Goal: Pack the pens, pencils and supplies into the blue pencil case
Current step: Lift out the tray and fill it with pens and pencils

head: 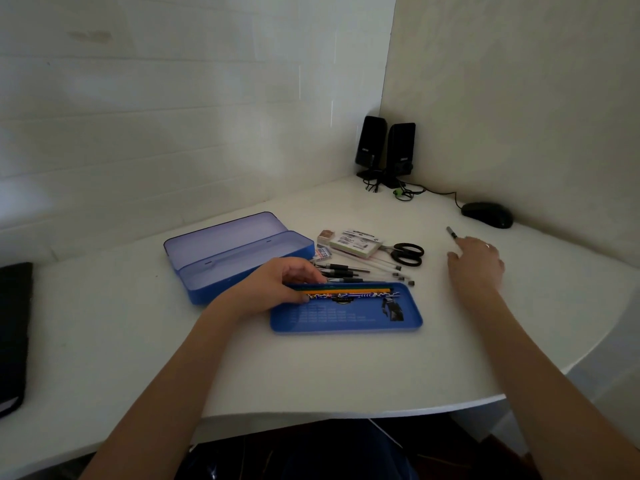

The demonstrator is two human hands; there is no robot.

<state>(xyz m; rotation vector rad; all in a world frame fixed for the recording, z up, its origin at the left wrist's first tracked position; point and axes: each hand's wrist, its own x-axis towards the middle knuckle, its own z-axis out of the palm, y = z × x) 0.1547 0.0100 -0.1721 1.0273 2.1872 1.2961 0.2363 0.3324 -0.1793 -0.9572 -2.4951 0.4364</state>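
The blue pencil case (239, 258) lies open on the white desk, its lid leaning back and its box showing no contents. In front of it sits a blue inner tray (346, 317) with several pencils (346, 292) along its far edge. My left hand (277, 285) grips the left ends of those pencils. A heap of pens (353, 270) lies just behind the tray. Black scissors (408, 253), a small box of supplies (353, 244) and an eraser (322, 252) lie beyond them. My right hand (476, 265) hovers to the right, fingers relaxed, next to a single grey pen (451, 232).
Two black speakers (386, 150) with cables stand in the far corner. A black mouse (488, 214) lies by the right wall. A black folder (14, 334) lies at the left edge. The desk's curved front edge runs close to my body.
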